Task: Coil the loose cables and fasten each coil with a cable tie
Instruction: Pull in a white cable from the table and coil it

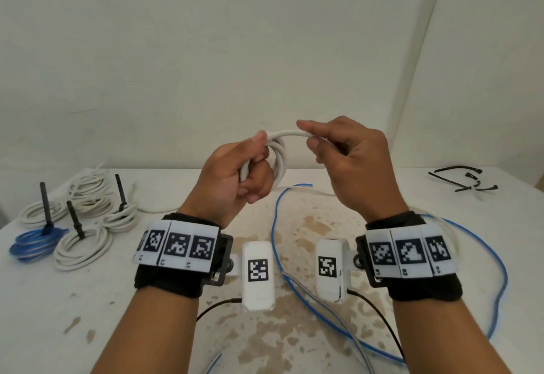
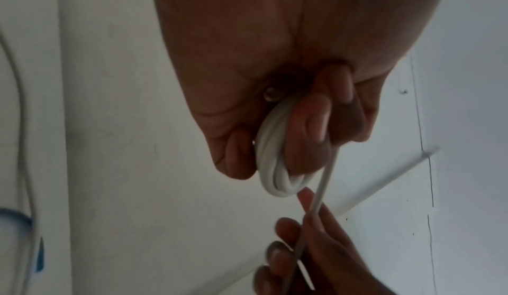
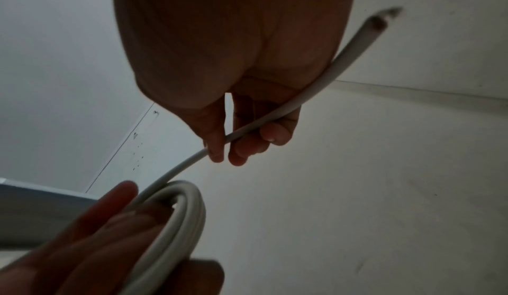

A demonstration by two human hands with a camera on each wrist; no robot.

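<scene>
My left hand (image 1: pixel 250 164) grips a small coil of white cable (image 1: pixel 278 161) above the table, fingers curled round its loops (image 2: pixel 274 165). My right hand (image 1: pixel 321 144) pinches the free end of the same white cable (image 3: pixel 247 130) just right of the coil. The cut tip (image 3: pixel 379 21) sticks out past the right palm. A loose blue cable (image 1: pixel 275 226) lies on the table under both wrists. Loose black cable ties (image 1: pixel 465 180) lie at the far right.
Several tied white coils (image 1: pixel 82 247) and one blue coil (image 1: pixel 35 244), each with a black tie standing up, sit at the left of the stained white table (image 1: pixel 294 329). White walls close off the back and the right.
</scene>
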